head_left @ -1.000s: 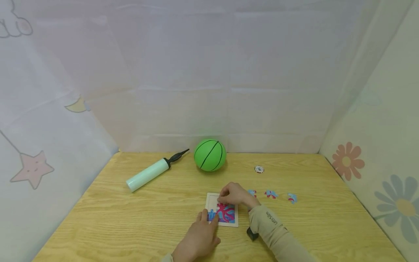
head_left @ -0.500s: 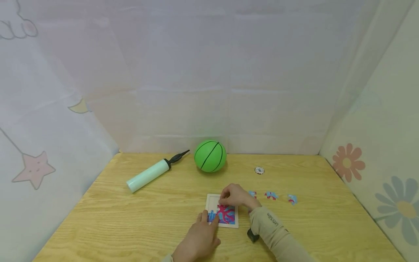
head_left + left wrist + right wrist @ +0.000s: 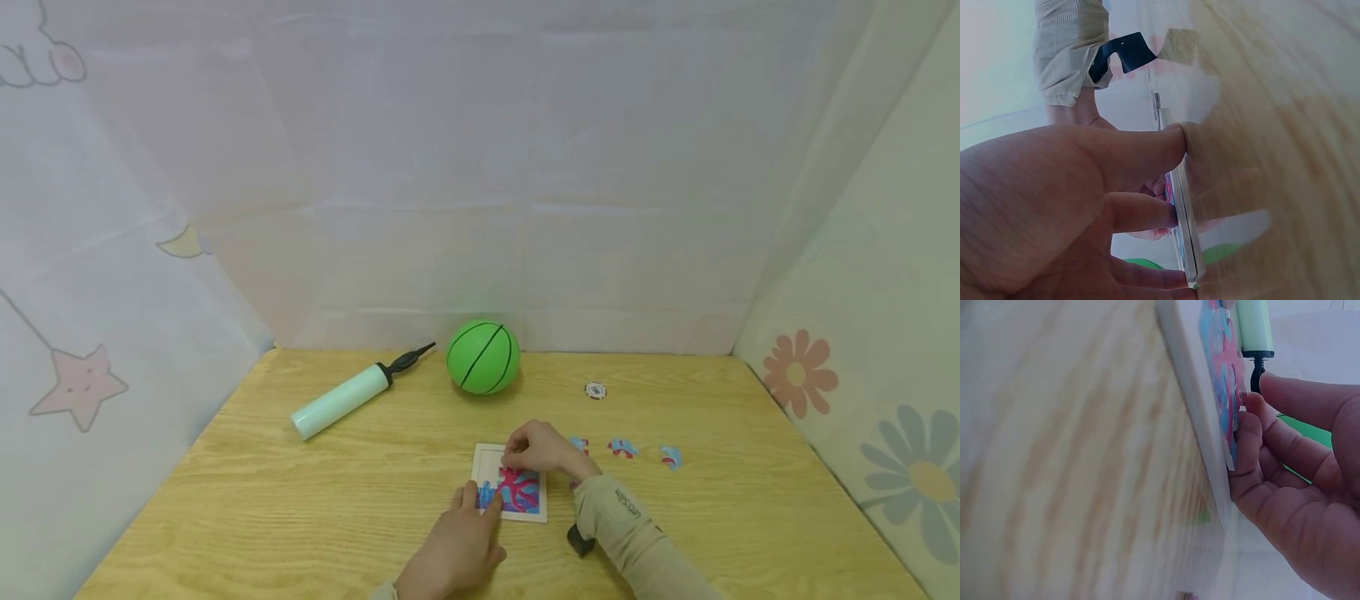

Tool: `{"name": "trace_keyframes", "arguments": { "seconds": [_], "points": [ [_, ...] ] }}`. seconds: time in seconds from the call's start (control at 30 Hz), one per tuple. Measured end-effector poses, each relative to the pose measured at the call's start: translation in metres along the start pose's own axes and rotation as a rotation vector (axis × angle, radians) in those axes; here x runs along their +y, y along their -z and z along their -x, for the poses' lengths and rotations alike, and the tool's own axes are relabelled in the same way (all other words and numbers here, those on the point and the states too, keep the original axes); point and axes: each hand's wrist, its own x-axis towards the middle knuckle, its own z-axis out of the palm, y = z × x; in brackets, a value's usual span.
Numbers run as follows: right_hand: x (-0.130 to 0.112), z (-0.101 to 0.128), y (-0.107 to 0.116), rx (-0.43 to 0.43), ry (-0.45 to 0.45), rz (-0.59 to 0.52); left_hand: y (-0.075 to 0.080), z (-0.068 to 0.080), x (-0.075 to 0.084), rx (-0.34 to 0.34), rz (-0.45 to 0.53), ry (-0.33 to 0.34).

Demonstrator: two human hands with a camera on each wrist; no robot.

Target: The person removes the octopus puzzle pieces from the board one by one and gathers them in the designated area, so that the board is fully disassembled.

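While the puzzle board (image 3: 510,490) lies flat on the surface (image 3: 300,508) just in front of me, my left hand (image 3: 457,546) steadies its near-left corner, fingers straight and pressing on edge and face. My right hand (image 3: 536,450) is curled over the far part of the board, fingertips bunched on a piece there; the piece itself is hidden, so I cannot confirm its outline. Judgement: seat it by pressing straight down with light force, the left hand holding the board against sliding, and turn the piece slightly if it binds. Three loose pieces (image 3: 621,447) lie just right of the board. Farther back: green ball (image 3: 483,357), pump (image 3: 341,400), small white disc (image 3: 595,390).
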Motion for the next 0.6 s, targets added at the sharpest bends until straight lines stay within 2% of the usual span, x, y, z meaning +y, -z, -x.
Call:
{"name": "trace_keyframes", "arguments": {
  "seconds": [0.47, 0.6],
  "points": [
    [0.0013, 0.0004, -0.0006, -0.01, 0.028, 0.0, 0.002, -0.0002, 0.0013, 0.007, -0.02, -0.017],
    [0.0006, 0.0009, -0.0002, -0.009, 0.022, -0.015, 0.003, -0.0016, 0.0013, -0.011, -0.017, -0.013]
  ]
}}
